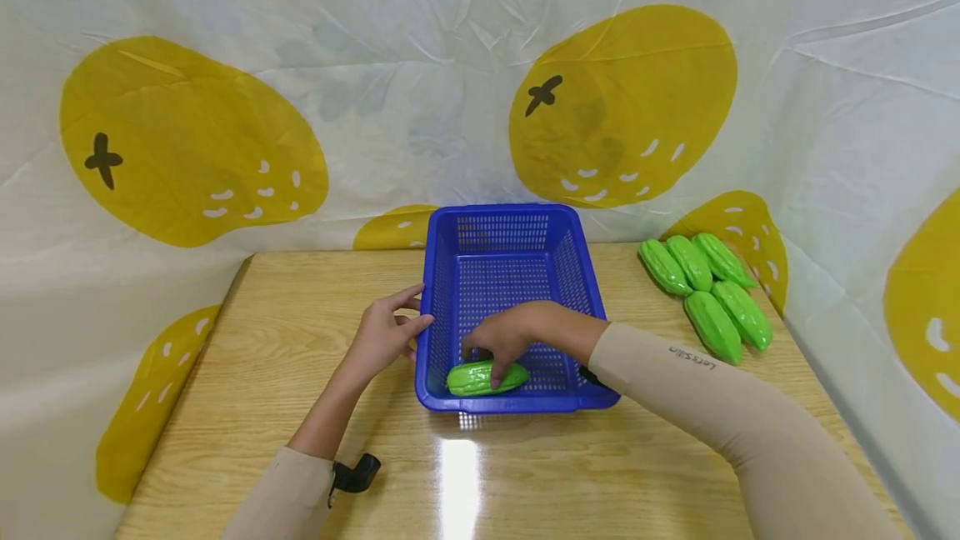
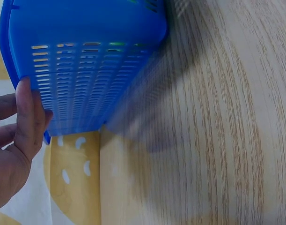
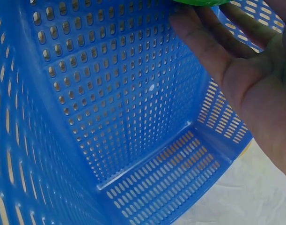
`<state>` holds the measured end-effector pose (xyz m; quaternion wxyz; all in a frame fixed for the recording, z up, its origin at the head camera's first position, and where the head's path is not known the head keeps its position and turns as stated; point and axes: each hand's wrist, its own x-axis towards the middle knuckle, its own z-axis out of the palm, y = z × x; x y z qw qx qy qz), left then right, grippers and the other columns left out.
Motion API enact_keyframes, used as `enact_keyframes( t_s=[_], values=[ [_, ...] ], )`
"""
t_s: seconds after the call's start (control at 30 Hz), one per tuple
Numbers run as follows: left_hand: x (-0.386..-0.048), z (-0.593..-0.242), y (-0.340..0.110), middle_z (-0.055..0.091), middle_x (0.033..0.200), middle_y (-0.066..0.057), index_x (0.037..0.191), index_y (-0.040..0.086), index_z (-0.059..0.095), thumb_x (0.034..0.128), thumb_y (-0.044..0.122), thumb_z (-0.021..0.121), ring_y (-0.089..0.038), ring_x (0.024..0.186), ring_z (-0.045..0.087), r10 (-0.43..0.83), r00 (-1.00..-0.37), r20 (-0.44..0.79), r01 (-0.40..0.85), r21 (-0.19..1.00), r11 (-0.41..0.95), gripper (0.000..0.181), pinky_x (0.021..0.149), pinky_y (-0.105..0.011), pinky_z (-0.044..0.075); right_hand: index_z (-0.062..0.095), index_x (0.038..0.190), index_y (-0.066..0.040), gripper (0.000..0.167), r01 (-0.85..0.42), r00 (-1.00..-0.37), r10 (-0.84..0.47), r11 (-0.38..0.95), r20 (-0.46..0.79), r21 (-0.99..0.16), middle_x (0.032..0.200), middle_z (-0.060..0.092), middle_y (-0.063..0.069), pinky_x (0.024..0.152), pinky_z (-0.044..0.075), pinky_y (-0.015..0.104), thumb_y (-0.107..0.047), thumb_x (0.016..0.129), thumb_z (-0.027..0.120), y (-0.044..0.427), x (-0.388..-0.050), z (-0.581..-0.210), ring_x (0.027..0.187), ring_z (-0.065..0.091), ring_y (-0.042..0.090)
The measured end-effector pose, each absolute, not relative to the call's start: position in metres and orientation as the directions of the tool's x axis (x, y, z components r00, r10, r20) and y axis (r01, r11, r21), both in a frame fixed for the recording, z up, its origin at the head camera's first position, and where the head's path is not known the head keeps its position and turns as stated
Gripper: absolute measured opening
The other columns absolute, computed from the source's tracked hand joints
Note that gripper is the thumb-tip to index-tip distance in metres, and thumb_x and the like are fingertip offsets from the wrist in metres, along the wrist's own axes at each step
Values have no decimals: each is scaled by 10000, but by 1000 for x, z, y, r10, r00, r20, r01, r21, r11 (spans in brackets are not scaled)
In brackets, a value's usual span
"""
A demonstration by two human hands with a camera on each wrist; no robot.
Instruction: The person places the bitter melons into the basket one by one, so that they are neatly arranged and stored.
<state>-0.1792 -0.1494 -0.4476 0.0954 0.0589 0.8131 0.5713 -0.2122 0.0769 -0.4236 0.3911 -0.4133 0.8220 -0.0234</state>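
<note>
So the right hand point(image 1: 502, 336) is gripping a green gourd point(image 1: 467, 379), thumb pressing on the near side and fingers wrapping over the far side. It's probably seating that gourd in the basket, so imo what's working here is keeping it lying flat against the near wall, loosening the thumb and fingers evenly, and not letting the knuckles bump the rim.

Pose-wise, the right hand is pointing palm-down, with the forearm crossing over the basket's right rim. Just around it, the blue basket point(image 1: 517, 404) is surrounding the hand, and the gourd is sitting right under it, in the near-left part.

Left of that, the left hand point(image 1: 385, 332) is resting its loosely spread fingers against the outside of the left wall, likely steadying it. Well off to the right hand's right, five more gourds point(image 1: 705, 302) are lying clustered on the tabletop point(image 1: 300, 357).
</note>
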Motion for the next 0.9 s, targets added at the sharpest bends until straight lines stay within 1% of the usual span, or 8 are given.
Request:
enact_keyframes(
  t_s=[0.1,0.17,0.27,0.4,0.6,0.77,0.83,0.9],
  values=[
    [-179,-448,-150,646,1238,-233,1519,63,514,965,57,723,-179,714,712,208,-974,-90,-15,941,338,592,582,-575,650,543,1456,-100,685,-654,-355,-692,664,-628,-362,1335,671,82,1123,525,353,-334,884,838,77,-213,-423,1270,619,240],
    [-179,-448,-150,645,1241,-235,1519,61,512,967,59,721,-179,716,714,210,-974,-88,-13,942,335,590,578,-569,650,565,1423,-96,647,-655,-354,-695,662,-626,-365,1291,683,70,1092,540,336,-323,883,840,77,-213,-423,1232,632,231],
    [-179,-448,-150,645,1239,-235,1518,62,514,965,56,723,-180,716,714,210,-974,-87,-12,943,332,591,566,-550,653,614,1326,-94,549,-661,-346,-706,651,-618,-372,1184,697,44,1003,564,293,-299,874,849,77,-213,-424,1110,650,185],
    [-179,-449,-150,646,1230,-233,1516,63,517,961,50,725,-179,715,713,209,-974,-87,-12,943,334,593,553,-524,657,640,1244,-89,469,-680,-332,-718,632,-612,-372,1101,695,26,912,562,257,-281,872,850,77,-213,-424,972,612,115],
    [-180,-449,-150,648,1231,-235,1519,61,513,961,52,725,-181,724,720,212,-974,-84,-8,941,339,597,584,-582,648,641,1241,-96,459,-682,-329,-717,630,-615,-371,1099,693,16,909,558,252,-287,878,845,77,-213,-425,969,605,102],
    [-180,-449,-150,647,1235,-237,1522,54,506,962,46,722,-179,730,723,213,-973,-85,-8,941,339,600,554,-530,656,634,1268,-104,490,-680,-327,-714,633,-619,-371,1102,697,13,925,564,263,-307,875,846,77,-213,-425,988,620,111],
    [-180,-448,-149,650,1234,-234,1521,53,508,961,44,723,-182,732,725,211,-974,-88,-11,941,338,600,552,-525,657,630,1276,-108,506,-676,-328,-713,636,-620,-373,1097,698,12,932,566,267,-316,870,850,78,-212,-425,990,623,114],
    [-179,-447,-149,650,1233,-235,1521,50,506,959,40,724,-185,735,727,211,-973,-88,-13,942,334,602,564,-549,654,625,1283,-109,523,-674,-328,-713,636,-619,-376,1092,698,12,937,567,270,-323,864,854,78,-212,-425,991,626,116]
  ],
)
